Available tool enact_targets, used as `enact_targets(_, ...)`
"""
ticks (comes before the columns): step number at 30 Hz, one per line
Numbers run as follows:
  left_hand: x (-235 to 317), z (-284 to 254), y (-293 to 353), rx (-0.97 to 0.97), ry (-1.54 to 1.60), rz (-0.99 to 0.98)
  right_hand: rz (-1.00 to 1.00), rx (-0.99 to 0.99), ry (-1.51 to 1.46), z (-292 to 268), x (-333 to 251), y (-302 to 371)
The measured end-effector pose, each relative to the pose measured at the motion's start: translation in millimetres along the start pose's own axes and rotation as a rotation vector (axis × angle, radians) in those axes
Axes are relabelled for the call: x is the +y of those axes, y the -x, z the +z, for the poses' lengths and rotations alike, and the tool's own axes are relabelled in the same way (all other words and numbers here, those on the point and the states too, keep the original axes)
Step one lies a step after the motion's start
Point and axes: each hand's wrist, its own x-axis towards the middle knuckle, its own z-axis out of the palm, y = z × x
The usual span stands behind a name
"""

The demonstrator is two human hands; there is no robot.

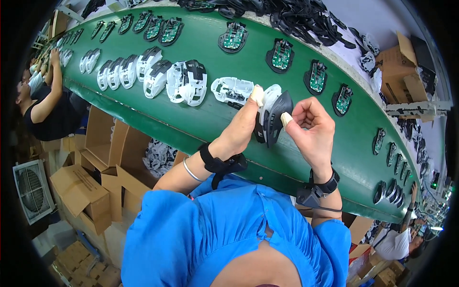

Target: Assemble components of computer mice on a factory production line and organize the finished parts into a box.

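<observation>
A: What do the fingers have?
B: The left hand [240, 128] grasps a rounded shell piece, its thumb, in a pale cover [257, 95], pressed on the near side. The piece shows a white part [271, 97] and a dark grey shell [281, 111] set against it.

A: And the right?
B: The right hand [313, 131] is just beside the dark grey shell, fingers curled, thumb pointing at its edge. I cannot tell whether they grip it.

A: So where is the piece itself?
B: Raised between the hands, over the near part of the green counter [201, 119].

A: What lies closest to it?
B: An open white shell [233, 88], on the counter just left of the piece.

A: Further out?
B: To the left, a row of white-and-black shells, the nearest being a large one [187, 82]. Along the far side, green circuit boards in black bases, one [233, 37] beyond the open shell and another [280, 56] right of that.

A: And past those?
B: A heap of black parts [306, 21] at the far edge. On the floor at left, cardboard boxes [81, 189] and a fan [33, 190]; a person in black [50, 112] sits further up.
</observation>
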Motion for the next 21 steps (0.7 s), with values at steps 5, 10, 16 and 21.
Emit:
enact_targets(5, 4, 0, 3, 0.01, 0.046, -0.025, -0.13, 0.049, 0.206, 12, 2, -3)
enact_targets(10, -4, 2, 4, 0.127, -0.135, 0.129, -0.182, 0.059, 0.195, 16, 1, 1)
enact_targets(16, 2, -5, -1, -0.036, -0.31, 0.17, 0.018, -0.104, -0.115, -10, 5, 14)
enact_targets(21, 2, 3, 3, -0.141, -0.239, 0.179, 0.082, -0.279, -0.45, -27, 17, -5)
